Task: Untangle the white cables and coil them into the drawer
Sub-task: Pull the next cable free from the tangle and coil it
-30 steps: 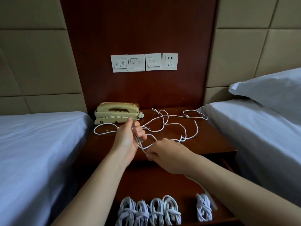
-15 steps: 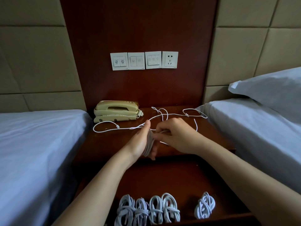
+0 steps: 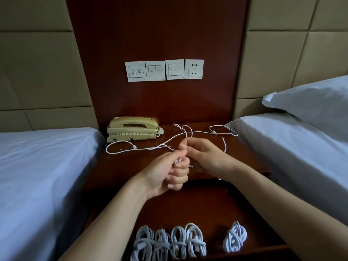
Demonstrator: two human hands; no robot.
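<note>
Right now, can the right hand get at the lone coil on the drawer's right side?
Probably yes: the lone coil lies uncovered in the open drawer, though the right hand is busy holding the loose cable.

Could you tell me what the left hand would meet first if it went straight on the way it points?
Probably the right hand, just ahead of the left hand; whether they touch is unclear.

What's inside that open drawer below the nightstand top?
Inside the drawer lie a row of four coiled white cable bundles and a fifth bundle apart to their right. The left forearm covers the drawer's left part, and the picture edge cuts off its front.
</note>
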